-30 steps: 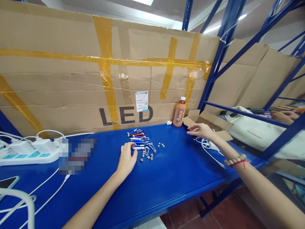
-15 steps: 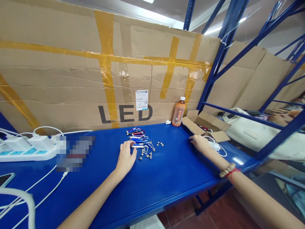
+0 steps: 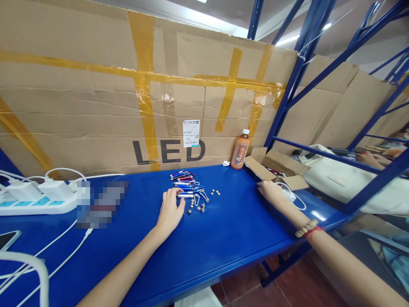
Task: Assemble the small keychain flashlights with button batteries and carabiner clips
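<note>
My left hand (image 3: 171, 209) rests on the blue tabletop, its fingers curved and the thumb apart. The fingertips are at the near end of the closest small keychain flashlight (image 3: 185, 195), which lies beside several others in blue, red and silver with carabiner clips. Loose button cells (image 3: 200, 208) are scattered just right of that hand, and a few more (image 3: 216, 192) lie farther off. At the right, my right hand (image 3: 271, 192) is closed in front of an open cardboard box (image 3: 284, 168). Whatever its fingers hold, if anything, is hidden.
An orange drink bottle (image 3: 240, 150) and a crumpled white scrap (image 3: 226, 163) stand by the large cardboard wall (image 3: 96, 106). On the left are a power strip (image 3: 41, 207), white cables and a phone (image 3: 9, 241). A white cable (image 3: 298, 204) lies behind my right wrist.
My right hand's fingers have drawn together and the hand sits slightly farther right. My left hand stays by the flashlights. The whole view has shifted a little.
</note>
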